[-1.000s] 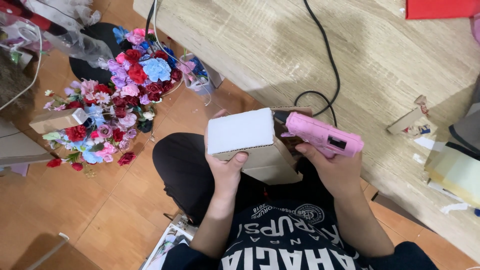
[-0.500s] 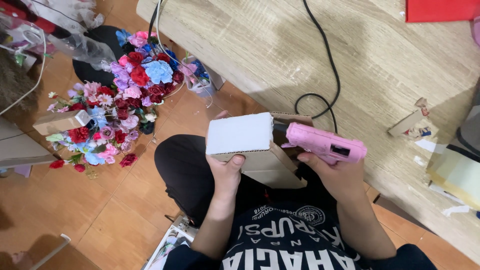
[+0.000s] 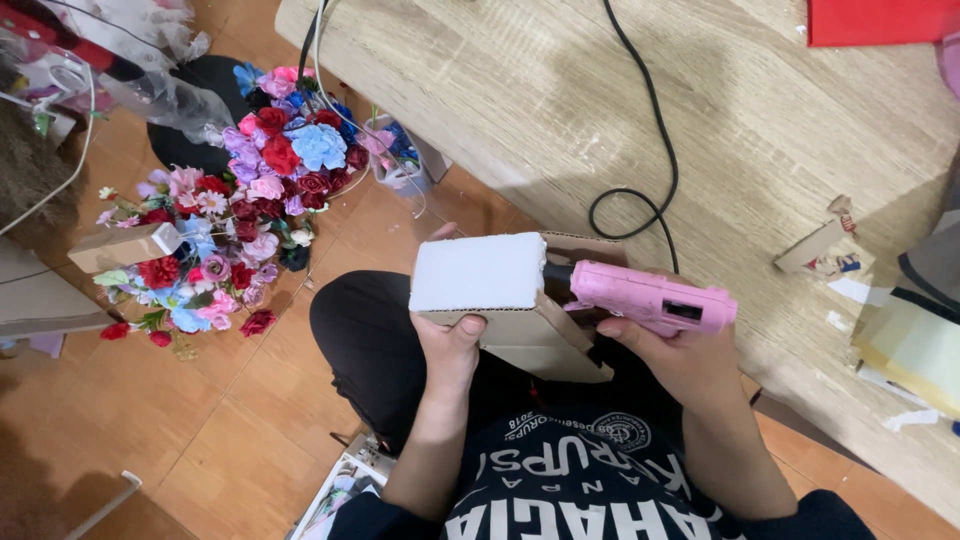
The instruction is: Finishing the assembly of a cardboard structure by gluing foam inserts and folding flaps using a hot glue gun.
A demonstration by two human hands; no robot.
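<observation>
Wooden floor boards of warm brown fill the lower left of the frame, and a pale wooden table top (image 3: 760, 120) crosses the upper right part. On the floor at the left lies a heap of artificial flowers (image 3: 235, 215) in red, pink, purple and blue.

At the centre of the frame the person holds a box (image 3: 520, 310) of brown cardboard with a white foam block (image 3: 478, 270) set into its top. The left hand (image 3: 450, 345) is closed around the box from below, with the thumb pressed on the front cardboard edge. The right hand (image 3: 670, 355) is closed around the grip of a pink glue gun (image 3: 650, 297), one finger lying along its underside.

The gun's long axis runs almost level across the picture, from right to left. Its nozzle points left and meets the right side of the foam block, just where foam and cardboard wall come together. So the box lies directly left of the gun, touching its tip. A black cord (image 3: 650, 150) runs over the table top behind the gun.
</observation>
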